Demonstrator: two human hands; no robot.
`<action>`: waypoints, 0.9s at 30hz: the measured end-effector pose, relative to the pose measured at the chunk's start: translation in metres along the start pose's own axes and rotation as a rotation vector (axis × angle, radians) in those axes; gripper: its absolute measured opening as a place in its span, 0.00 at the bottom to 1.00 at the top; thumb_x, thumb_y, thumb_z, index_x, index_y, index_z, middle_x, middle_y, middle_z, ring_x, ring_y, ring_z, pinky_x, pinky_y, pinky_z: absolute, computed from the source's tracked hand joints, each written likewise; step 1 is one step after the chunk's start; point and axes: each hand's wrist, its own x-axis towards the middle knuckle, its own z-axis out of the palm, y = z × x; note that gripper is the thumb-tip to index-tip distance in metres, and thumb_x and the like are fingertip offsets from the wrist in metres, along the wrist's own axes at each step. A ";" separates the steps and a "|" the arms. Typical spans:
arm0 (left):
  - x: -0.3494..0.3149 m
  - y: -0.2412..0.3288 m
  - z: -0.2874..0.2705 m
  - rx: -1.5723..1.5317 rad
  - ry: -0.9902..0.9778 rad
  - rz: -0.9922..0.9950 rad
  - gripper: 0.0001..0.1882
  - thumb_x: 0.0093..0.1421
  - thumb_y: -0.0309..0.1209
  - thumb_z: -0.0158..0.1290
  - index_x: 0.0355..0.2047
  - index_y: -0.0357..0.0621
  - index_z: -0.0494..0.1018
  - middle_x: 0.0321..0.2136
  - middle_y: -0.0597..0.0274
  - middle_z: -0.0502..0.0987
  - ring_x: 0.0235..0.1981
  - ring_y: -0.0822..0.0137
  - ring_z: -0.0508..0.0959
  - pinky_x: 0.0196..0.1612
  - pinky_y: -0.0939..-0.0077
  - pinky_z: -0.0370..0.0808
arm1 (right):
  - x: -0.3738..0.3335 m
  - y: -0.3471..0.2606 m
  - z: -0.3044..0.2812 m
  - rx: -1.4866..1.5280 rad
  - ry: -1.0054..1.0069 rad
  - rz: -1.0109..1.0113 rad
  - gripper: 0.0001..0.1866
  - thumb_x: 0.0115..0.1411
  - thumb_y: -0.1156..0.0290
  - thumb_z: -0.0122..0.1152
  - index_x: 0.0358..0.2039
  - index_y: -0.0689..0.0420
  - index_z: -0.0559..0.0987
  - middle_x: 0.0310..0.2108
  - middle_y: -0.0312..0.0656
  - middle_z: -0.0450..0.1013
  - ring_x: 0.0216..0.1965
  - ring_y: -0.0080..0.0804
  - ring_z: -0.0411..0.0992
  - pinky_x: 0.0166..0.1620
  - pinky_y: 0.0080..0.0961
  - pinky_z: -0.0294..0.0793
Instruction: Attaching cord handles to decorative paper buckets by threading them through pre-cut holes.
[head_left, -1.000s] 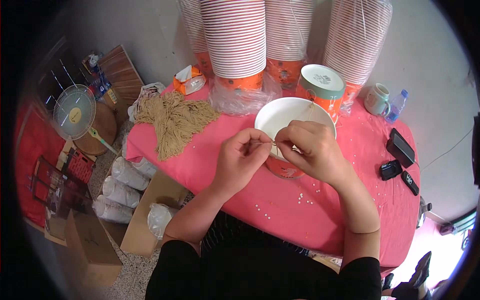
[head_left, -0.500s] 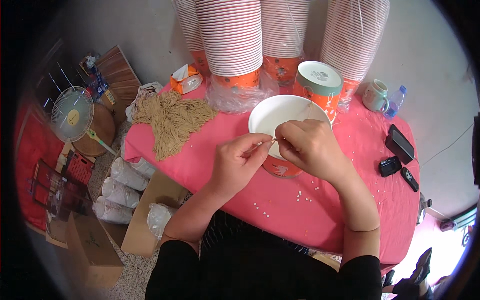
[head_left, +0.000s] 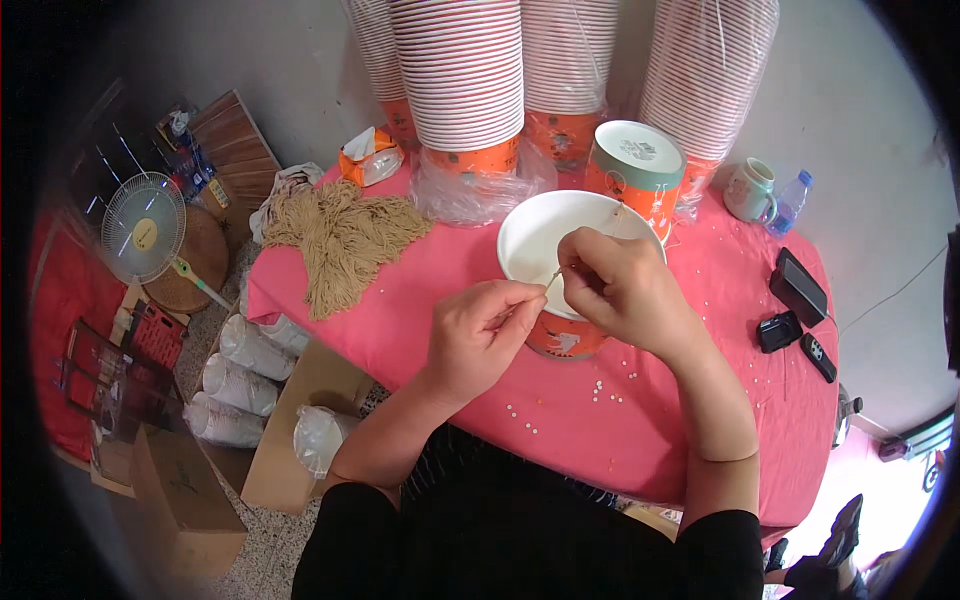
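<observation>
Over a large paper bucket [head_left: 523, 240], white inside and orange outside, both my hands are pinching a short thin tan string [head_left: 553, 280]. The thumb and forefinger of my left hand [head_left: 487, 328] are pressed together on its lower end. My right hand [head_left: 628, 292] grips the upper end with curled fingers, partly hiding it. A little of the string shows between the two pinches. Another bit of string hangs at the bucket's far right rim. On the table's left lies a spread bundle of tan strings [head_left: 345, 245].
Tall stacks of paper buckets [head_left: 457, 75] stand along the back, beside a closed bucket [head_left: 640, 165]. A mug [head_left: 750, 190], a bottle [head_left: 792, 203] and black devices [head_left: 800, 288] sit right. Small white discs dot the pink cloth [head_left: 560, 430]. Cardboard boxes [head_left: 185, 500] stand left.
My right hand has lifted slightly away from my left, and my left fingertips have dropped a little. The gap between them is wider, with more of the string showing.
</observation>
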 end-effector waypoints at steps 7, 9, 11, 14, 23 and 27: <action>0.018 0.002 -0.016 -0.189 0.036 -0.031 0.07 0.56 0.21 0.59 0.36 0.37 0.75 0.32 0.66 0.74 0.20 0.81 0.65 0.23 0.86 0.62 | 0.001 -0.006 -0.009 0.050 -0.006 -0.010 0.07 0.52 0.79 0.61 0.30 0.61 0.72 0.19 0.47 0.72 0.22 0.46 0.74 0.25 0.37 0.70; 0.022 0.001 -0.016 -0.166 -0.015 -0.018 0.07 0.56 0.21 0.59 0.35 0.37 0.75 0.31 0.67 0.74 0.20 0.82 0.65 0.23 0.87 0.62 | -0.001 -0.007 -0.009 0.064 -0.001 -0.049 0.08 0.51 0.82 0.61 0.31 0.61 0.72 0.19 0.42 0.68 0.20 0.35 0.69 0.25 0.29 0.68; 0.024 0.004 -0.016 -0.141 -0.063 -0.003 0.06 0.56 0.21 0.59 0.35 0.37 0.75 0.30 0.68 0.74 0.20 0.83 0.66 0.23 0.87 0.62 | 0.000 -0.012 -0.012 0.065 -0.005 -0.060 0.08 0.51 0.82 0.61 0.31 0.61 0.73 0.19 0.42 0.68 0.21 0.36 0.70 0.25 0.30 0.68; 0.022 0.012 -0.010 -0.214 -0.202 -0.160 0.05 0.58 0.21 0.58 0.34 0.36 0.75 0.27 0.69 0.73 0.20 0.84 0.67 0.23 0.89 0.63 | 0.001 -0.015 -0.012 0.046 -0.009 -0.071 0.07 0.52 0.80 0.61 0.30 0.60 0.73 0.20 0.44 0.70 0.22 0.41 0.72 0.26 0.34 0.70; 0.019 0.007 -0.010 -0.286 -0.141 -0.148 0.02 0.60 0.21 0.56 0.33 0.36 0.75 0.27 0.68 0.73 0.25 0.83 0.72 0.26 0.87 0.66 | 0.002 -0.012 -0.016 -0.042 -0.084 -0.089 0.09 0.50 0.80 0.64 0.32 0.60 0.75 0.23 0.42 0.71 0.25 0.41 0.73 0.28 0.33 0.70; 0.014 -0.001 -0.015 -0.207 -0.118 -0.093 0.02 0.59 0.21 0.57 0.33 0.38 0.75 0.27 0.68 0.72 0.24 0.83 0.69 0.25 0.86 0.64 | 0.003 -0.015 -0.017 -0.330 0.024 -0.310 0.12 0.44 0.78 0.65 0.31 0.58 0.75 0.24 0.40 0.70 0.24 0.39 0.72 0.27 0.33 0.70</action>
